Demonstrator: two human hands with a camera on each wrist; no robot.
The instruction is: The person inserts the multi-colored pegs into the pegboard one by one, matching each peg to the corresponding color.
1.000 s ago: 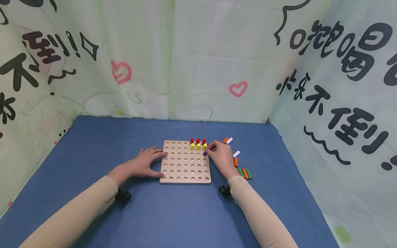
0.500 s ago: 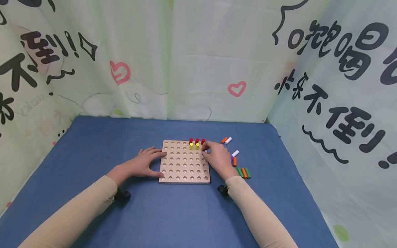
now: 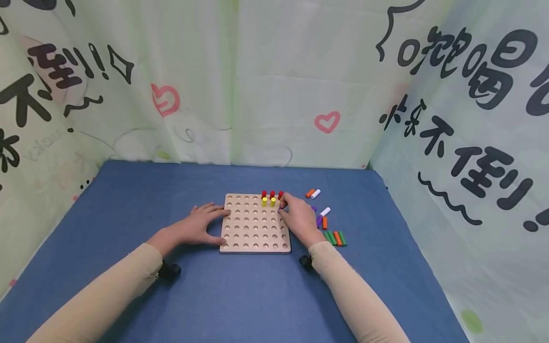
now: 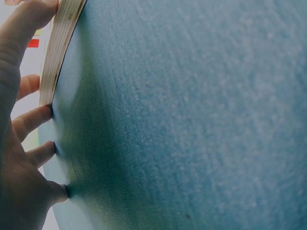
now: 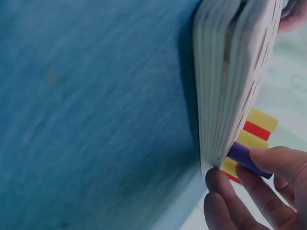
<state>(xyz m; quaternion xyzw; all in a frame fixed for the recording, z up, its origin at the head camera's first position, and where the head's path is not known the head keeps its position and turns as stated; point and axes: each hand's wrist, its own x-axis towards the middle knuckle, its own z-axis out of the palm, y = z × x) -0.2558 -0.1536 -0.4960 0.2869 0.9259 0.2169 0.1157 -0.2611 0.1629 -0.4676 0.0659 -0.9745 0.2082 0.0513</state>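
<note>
A pale wooden pegboard (image 3: 253, 248) with rows of round holes lies flat on the blue cloth. My left hand (image 3: 195, 226) rests at its left edge, thumb and fingers spread and touching it. Over the far right corner, my right hand (image 3: 302, 220) pinches a purple peg (image 5: 245, 158) between thumb and fingers. In the right wrist view the peg's lower end meets the board face; the fingers mostly hide it in the head view. Red pegs (image 3: 272, 194) stand in the back row. Yellow pegs (image 3: 264, 202) stand in front of them, one hidden behind my right hand in the head view.
Loose pegs lie right of the board: an orange peg (image 3: 310, 193) and a white peg (image 3: 316, 194) at the back, another white peg (image 3: 325, 211), a purple peg (image 3: 319, 221), and several green and orange pegs (image 3: 335, 238) nearer. A printed curtain (image 3: 274, 95) encloses the table.
My right hand has moved slightly left over the board's corner, and the purple peg it pinches has gone from slanting to mostly hidden by the fingers. My left hand has stayed in place.
</note>
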